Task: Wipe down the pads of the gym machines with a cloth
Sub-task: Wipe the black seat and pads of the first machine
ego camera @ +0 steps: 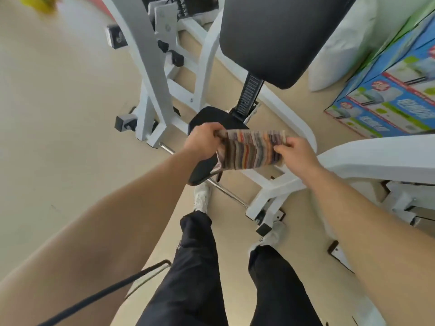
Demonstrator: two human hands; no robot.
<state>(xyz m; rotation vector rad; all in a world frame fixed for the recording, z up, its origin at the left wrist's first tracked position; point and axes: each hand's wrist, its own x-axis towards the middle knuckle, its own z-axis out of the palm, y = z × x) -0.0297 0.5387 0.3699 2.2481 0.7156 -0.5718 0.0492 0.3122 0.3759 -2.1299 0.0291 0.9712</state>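
Observation:
A striped, multicoloured cloth (251,150) is stretched between my two hands above the machine's black seat pad (213,118). My left hand (203,140) grips the cloth's left edge, and my right hand (295,156) pinches its right edge. Most of the seat pad lies hidden under the cloth and my left hand. The large black back pad (277,36) rises behind the seat, held by a black ribbed adjuster post (248,97).
The white machine frame (162,74) stands to the left and behind, and another white arm (376,158) crosses at the right. Colourful cardboard boxes (397,90) and a white sack (341,50) sit at the right. My legs and shoes stand on the beige floor (58,128).

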